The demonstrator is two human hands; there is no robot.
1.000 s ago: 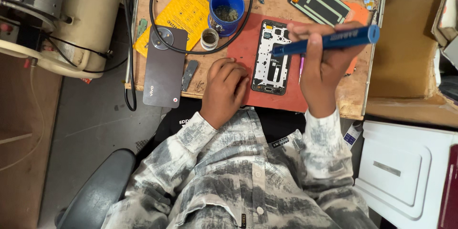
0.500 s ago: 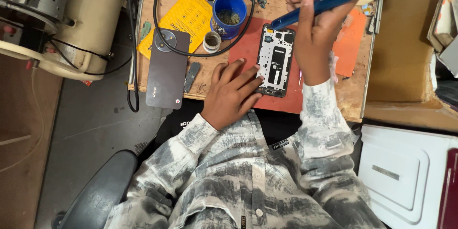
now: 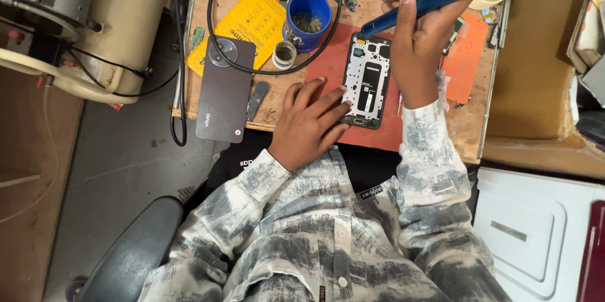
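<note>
Our right hand (image 3: pixel 421 44) grips one blue screwdriver (image 3: pixel 423 1), its long axis slanting down-left – tip toward the one opened phone (image 3: pixel 367 79), lying lengthwise away from us on the bench's (image 3: pixel 472 122) red mat (image 3: pixel 328 78); our left hand (image 3: pixel 309 127) rests fingers spread on its edge

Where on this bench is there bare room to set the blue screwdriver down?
Free patches: the red mat between the opened phone and the black cable, and the orange mat right of the right hand, which holds the blue screwdriver. The far edge is crowded with the blue cup, tape and small parts.
</note>
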